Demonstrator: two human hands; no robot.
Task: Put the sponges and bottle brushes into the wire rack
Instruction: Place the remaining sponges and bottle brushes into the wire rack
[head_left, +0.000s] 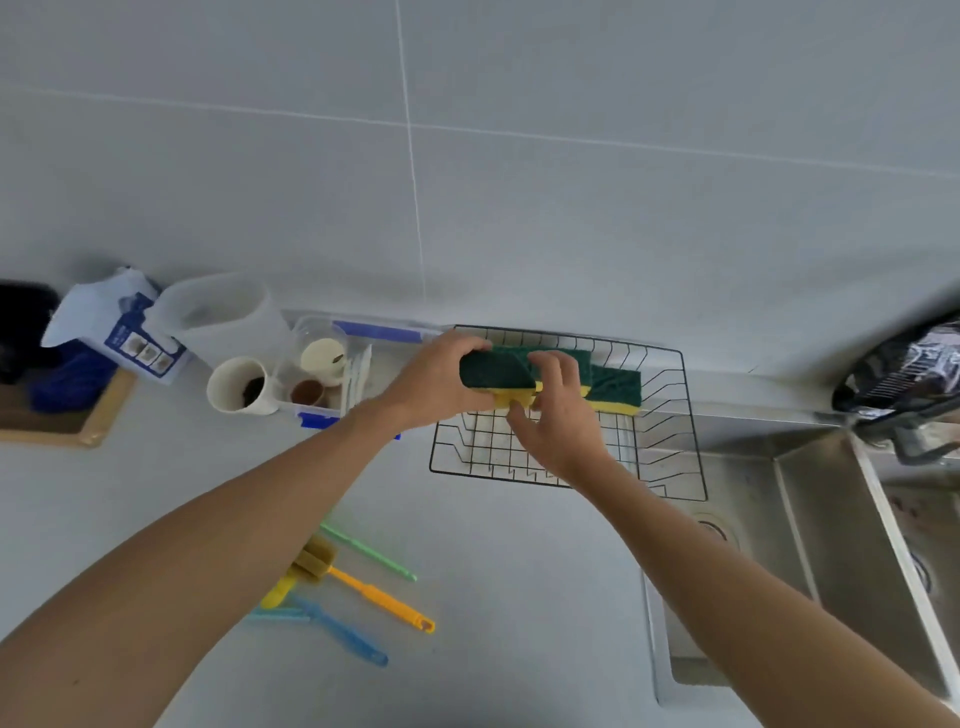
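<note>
Both hands are over the wire rack (670, 415), busy with the sponges. The left hand (436, 382) is wrapped around the end of a green-and-yellow sponge (493, 371), thumb under and fingers over the top, holding it above the rack's far side. The right hand (556, 415) meets it from the other side, fingers curled over the sponge's green top and thumb beneath by the yellow layer, so it looks to be gripping too. Just beyond the right hand, a second sponge (615, 389) already leans against the rack's back wires.

I'd say the sponge step is in hand: this one is being set down beside its neighbour. It calls for lowering it between the wires and letting go with both hands.

The bottle brushes (358, 587) lie well back from the hands, under the left forearm on the worktop (519, 597), not yet touched; they come next, I'd guess
</note>
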